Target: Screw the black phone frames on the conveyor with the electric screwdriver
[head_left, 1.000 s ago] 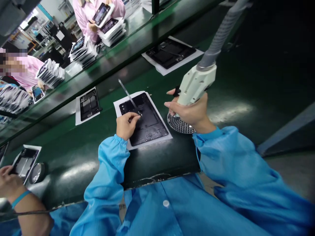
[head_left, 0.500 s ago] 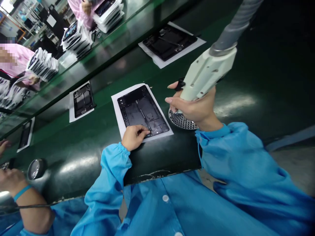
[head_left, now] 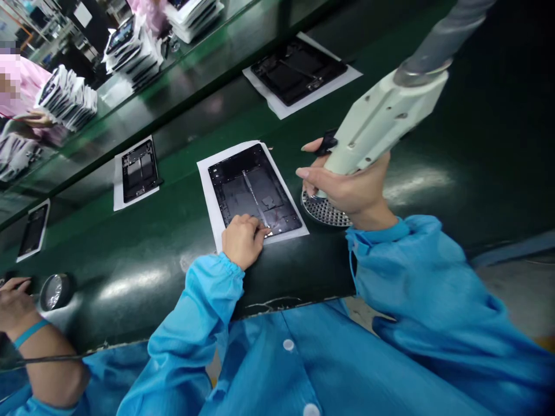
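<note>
A black tablet back housing (head_left: 236,190) lies open side up on a white sheet (head_left: 210,199), a thin ribbon cable (head_left: 254,193) running along its middle. My left hand (head_left: 243,238) rests on its near edge, thumb and forefinger pinched at the cable's lower end; what they hold is too small to make out. To the right, my right hand (head_left: 353,190) is wrapped round a pale green hand tool (head_left: 385,124) with a grey ribbed hose (head_left: 451,37) and a black lever (head_left: 327,143). Below that hand, partly hidden, sits a perforated metal disc (head_left: 325,211).
More tablet housings on sheets lie behind (head_left: 299,72) and to the left (head_left: 141,170) on the green bench. A round clear-topped container (head_left: 55,292) stands near a co-worker's arm (head_left: 39,341). Beyond the rail are sheet-wrapped stacks (head_left: 69,98) and people in pink.
The tool's upper end and hose have tilted right and away, with my right hand shifting slightly right. My left hand keeps its pinch at the housing's near edge. The view has shifted a little.
</note>
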The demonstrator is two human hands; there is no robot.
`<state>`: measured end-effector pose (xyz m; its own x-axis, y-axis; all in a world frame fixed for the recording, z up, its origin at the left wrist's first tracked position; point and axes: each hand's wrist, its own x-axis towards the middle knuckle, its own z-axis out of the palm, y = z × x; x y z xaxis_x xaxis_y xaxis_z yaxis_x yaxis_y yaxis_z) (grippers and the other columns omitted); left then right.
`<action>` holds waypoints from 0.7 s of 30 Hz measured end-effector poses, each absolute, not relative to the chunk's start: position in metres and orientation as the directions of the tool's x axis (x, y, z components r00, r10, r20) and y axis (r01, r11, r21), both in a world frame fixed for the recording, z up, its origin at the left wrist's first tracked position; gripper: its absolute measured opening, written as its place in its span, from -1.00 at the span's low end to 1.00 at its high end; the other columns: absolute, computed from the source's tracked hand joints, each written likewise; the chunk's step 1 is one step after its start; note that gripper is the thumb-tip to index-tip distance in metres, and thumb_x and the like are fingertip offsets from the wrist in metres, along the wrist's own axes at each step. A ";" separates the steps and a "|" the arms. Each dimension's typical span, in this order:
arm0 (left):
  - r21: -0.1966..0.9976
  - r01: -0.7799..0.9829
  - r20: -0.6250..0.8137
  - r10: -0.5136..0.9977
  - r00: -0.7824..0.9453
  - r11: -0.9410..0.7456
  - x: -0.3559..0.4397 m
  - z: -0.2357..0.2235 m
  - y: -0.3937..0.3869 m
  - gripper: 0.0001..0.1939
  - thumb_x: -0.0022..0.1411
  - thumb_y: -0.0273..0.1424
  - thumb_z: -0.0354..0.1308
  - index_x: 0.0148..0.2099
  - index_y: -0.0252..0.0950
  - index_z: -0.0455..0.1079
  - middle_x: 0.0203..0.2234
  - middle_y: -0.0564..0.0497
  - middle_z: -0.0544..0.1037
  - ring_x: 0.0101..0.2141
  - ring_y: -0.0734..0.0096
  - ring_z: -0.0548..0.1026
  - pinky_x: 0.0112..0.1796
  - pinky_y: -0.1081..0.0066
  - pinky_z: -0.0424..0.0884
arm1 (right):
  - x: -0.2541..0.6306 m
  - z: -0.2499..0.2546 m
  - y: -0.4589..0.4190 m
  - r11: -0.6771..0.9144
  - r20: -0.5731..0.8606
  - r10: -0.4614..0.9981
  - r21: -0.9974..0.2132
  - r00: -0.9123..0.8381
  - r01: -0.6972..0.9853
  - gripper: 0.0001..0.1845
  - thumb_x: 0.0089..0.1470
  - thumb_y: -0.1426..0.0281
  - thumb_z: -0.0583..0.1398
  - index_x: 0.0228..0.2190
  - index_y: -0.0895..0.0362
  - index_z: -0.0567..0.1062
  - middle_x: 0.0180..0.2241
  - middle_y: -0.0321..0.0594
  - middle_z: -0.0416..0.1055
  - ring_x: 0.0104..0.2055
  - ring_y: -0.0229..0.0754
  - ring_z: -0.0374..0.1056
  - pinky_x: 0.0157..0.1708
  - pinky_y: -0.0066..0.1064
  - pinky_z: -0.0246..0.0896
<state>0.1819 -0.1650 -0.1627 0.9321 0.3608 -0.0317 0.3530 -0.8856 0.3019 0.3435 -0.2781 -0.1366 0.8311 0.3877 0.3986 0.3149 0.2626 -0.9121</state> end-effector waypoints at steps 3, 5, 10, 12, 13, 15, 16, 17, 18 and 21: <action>0.236 0.199 0.042 0.215 0.976 -0.951 0.170 -0.167 -0.166 -0.70 0.35 -0.25 0.01 -0.23 -0.30 0.50 -0.36 -0.07 0.51 -0.26 0.27 0.39 -0.29 0.32 0.33 | 0.343 -0.137 -0.279 0.246 0.373 0.392 -0.923 0.841 0.295 -0.76 -0.21 0.58 0.32 -0.39 0.15 0.50 -0.73 -0.41 0.33 -0.72 -0.31 0.25 -0.62 -0.36 0.24; 0.189 0.075 0.104 0.096 0.990 -0.979 0.160 -0.169 -0.163 -0.71 0.36 -0.27 -0.02 -0.14 -0.26 0.50 -0.29 -0.09 0.52 -0.16 0.23 0.40 -0.16 0.23 0.34 | 0.343 -0.136 -0.280 0.243 0.367 0.400 -0.926 0.840 0.289 -0.76 -0.22 0.56 0.33 -0.40 0.14 0.49 -0.74 -0.42 0.32 -0.73 -0.31 0.25 -0.62 -0.36 0.25; 0.115 0.030 0.212 0.054 0.976 -0.993 0.158 -0.175 -0.155 -0.76 0.30 -0.43 0.06 -0.08 -0.11 0.51 -0.08 -0.05 0.49 0.11 0.10 0.29 0.14 -0.10 0.07 | 0.337 -0.133 -0.275 0.335 0.361 0.445 -0.916 0.820 0.221 -0.78 -0.23 0.51 0.33 -0.44 0.11 0.44 -0.77 -0.45 0.30 -0.76 -0.29 0.23 -0.69 -0.37 0.20; 0.152 0.061 0.202 0.091 0.975 -0.986 0.167 -0.178 -0.152 -0.77 0.28 -0.43 0.09 -0.10 -0.11 0.52 -0.05 -0.06 0.48 0.14 0.06 0.27 0.14 -0.14 0.04 | 0.330 -0.131 -0.268 0.355 0.351 0.466 -0.915 0.812 0.192 -0.77 -0.22 0.47 0.34 -0.44 0.10 0.43 -0.76 -0.47 0.30 -0.76 -0.29 0.23 -0.69 -0.37 0.21; 0.171 0.080 0.195 0.113 0.974 -0.982 0.172 -0.180 -0.151 -0.77 0.28 -0.43 0.09 -0.10 -0.12 0.52 -0.04 -0.07 0.48 0.14 0.05 0.27 0.14 -0.15 0.04 | 0.325 -0.130 -0.264 0.348 0.340 0.480 -0.920 0.809 0.181 -0.77 -0.21 0.45 0.34 -0.44 0.09 0.42 -0.76 -0.48 0.30 -0.76 -0.30 0.23 -0.68 -0.37 0.22; 0.195 0.112 0.184 0.148 0.972 -0.974 0.178 -0.182 -0.150 -0.77 0.28 -0.42 0.09 -0.09 -0.12 0.53 -0.03 -0.08 0.47 0.15 0.06 0.26 0.16 -0.14 0.04 | 0.316 -0.129 -0.255 0.315 0.323 0.507 -0.933 0.800 0.177 -0.79 -0.18 0.41 0.32 -0.45 0.07 0.40 -0.76 -0.48 0.29 -0.74 -0.30 0.23 -0.66 -0.35 0.25; 0.202 0.121 0.179 0.158 0.971 -0.972 0.180 -0.182 -0.150 -0.76 0.28 -0.42 0.08 -0.09 -0.12 0.53 -0.02 -0.08 0.47 0.15 0.07 0.26 0.16 -0.13 0.04 | 0.311 -0.129 -0.251 0.293 0.318 0.517 -0.938 0.795 0.184 -0.82 -0.17 0.40 0.31 -0.47 0.06 0.39 -0.76 -0.48 0.28 -0.73 -0.30 0.24 -0.63 -0.34 0.28; 0.207 0.125 0.173 0.162 0.971 -0.970 0.181 -0.182 -0.150 -0.76 0.29 -0.42 0.08 -0.07 -0.11 0.52 -0.01 -0.08 0.46 0.16 0.08 0.25 0.16 -0.13 0.05 | 0.307 -0.130 -0.247 0.274 0.315 0.524 -0.942 0.791 0.194 -0.83 -0.16 0.41 0.30 -0.50 0.06 0.38 -0.76 -0.47 0.28 -0.71 -0.30 0.25 -0.59 -0.32 0.31; 0.213 0.126 0.166 0.163 0.973 -0.969 0.181 -0.183 -0.150 -0.74 0.29 -0.42 0.07 -0.06 -0.10 0.52 0.00 -0.08 0.45 0.16 0.08 0.24 0.16 -0.13 0.05 | 0.304 -0.131 -0.244 0.257 0.312 0.528 -0.945 0.790 0.201 -0.84 -0.15 0.41 0.29 -0.52 0.06 0.37 -0.76 -0.46 0.29 -0.70 -0.30 0.25 -0.55 -0.31 0.33; 0.231 0.124 0.145 0.160 0.976 -0.965 0.179 -0.182 -0.150 -0.72 0.28 -0.43 0.08 -0.02 -0.07 0.50 0.04 -0.08 0.43 0.18 0.06 0.22 0.15 -0.15 0.06 | 0.298 -0.138 -0.238 0.211 0.274 0.544 -0.960 0.793 0.187 -0.84 -0.16 0.42 0.28 -0.51 0.07 0.37 -0.74 -0.45 0.30 -0.68 -0.28 0.27 -0.49 -0.27 0.36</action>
<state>0.1786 -0.1502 -0.1824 0.9764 0.1599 0.1449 0.1237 -0.9650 0.2312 0.2976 -0.2382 -0.1380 0.7930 0.5441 0.2739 0.1869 0.2107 -0.9595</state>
